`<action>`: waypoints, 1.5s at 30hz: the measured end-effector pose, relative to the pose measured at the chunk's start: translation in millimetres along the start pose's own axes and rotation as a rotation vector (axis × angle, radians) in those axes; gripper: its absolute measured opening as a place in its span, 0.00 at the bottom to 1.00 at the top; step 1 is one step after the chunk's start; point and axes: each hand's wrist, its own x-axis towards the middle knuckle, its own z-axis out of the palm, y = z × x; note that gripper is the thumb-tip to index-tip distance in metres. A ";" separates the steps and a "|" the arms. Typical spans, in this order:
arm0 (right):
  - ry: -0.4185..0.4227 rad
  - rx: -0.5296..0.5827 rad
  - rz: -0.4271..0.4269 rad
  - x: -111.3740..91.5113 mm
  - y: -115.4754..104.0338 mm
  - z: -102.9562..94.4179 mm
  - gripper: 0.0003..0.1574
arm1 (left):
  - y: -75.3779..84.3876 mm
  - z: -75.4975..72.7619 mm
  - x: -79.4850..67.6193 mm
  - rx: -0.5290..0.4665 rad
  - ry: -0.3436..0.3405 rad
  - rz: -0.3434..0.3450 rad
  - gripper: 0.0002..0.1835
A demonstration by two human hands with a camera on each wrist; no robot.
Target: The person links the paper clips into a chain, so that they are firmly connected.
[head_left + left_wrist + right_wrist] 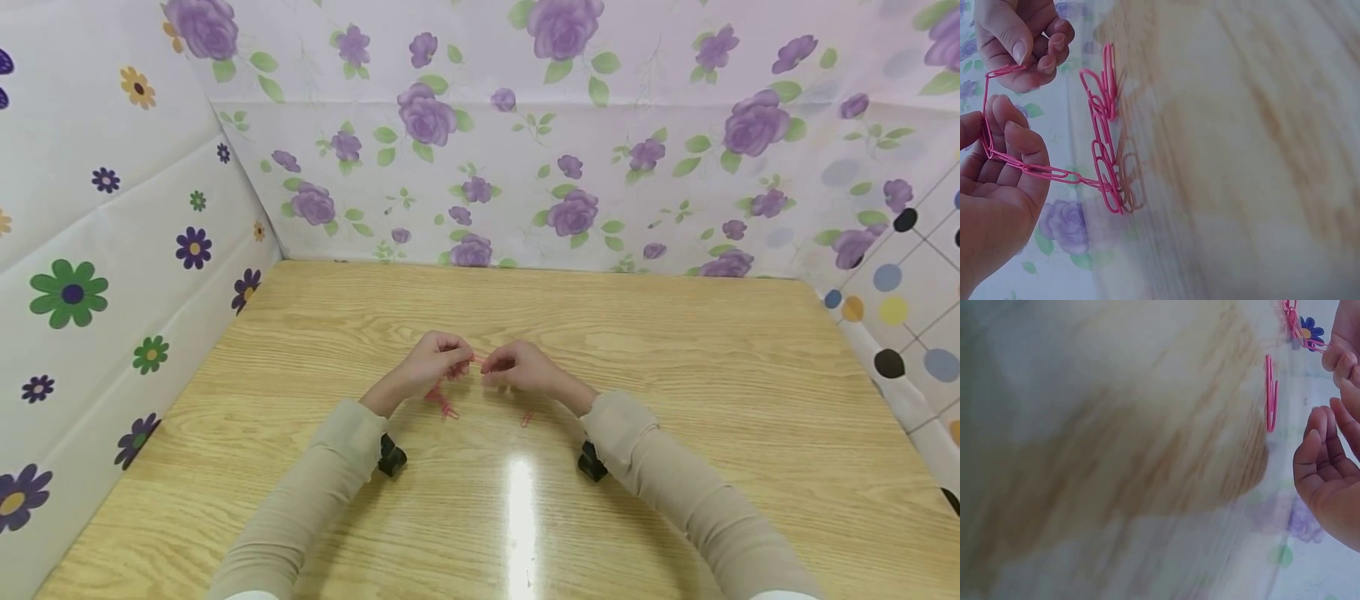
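Note:
A chain of pink paper clips [1099,134] hangs from my left hand [437,360] down to the tabletop, where several linked clips lie bunched. My left thumb and fingers pinch one link of it, as the left wrist view shows. Facing it, my right hand [525,367] pinches the end paper clip [1004,71] between thumb and forefinger, and that clip joins the link in my left hand. A single loose paper clip [1270,394] lies on the table beneath my right hand. In the right wrist view, the right fingers hide the pinched clip.
The wood-grain table [712,358] stretches out on every side of the hands. Flower-printed sheets [517,183] stand along its back and left edges, and a dotted sheet [892,333] on the right. Dark wrist cameras [391,456] sit under both sleeves.

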 end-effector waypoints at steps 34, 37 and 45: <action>0.070 0.079 0.022 -12.5 2.6 -8.7 0.11 | -4.1 1.2 -1.2 0.103 -0.086 -0.027 0.17; 0.065 0.082 0.028 -12.0 2.5 -8.5 0.11 | -6.3 2.6 0.4 0.156 -0.077 0.008 0.16; 0.066 0.077 0.021 -12.9 2.9 -12.2 0.13 | -6.9 3.9 1.5 0.162 -0.056 0.065 0.13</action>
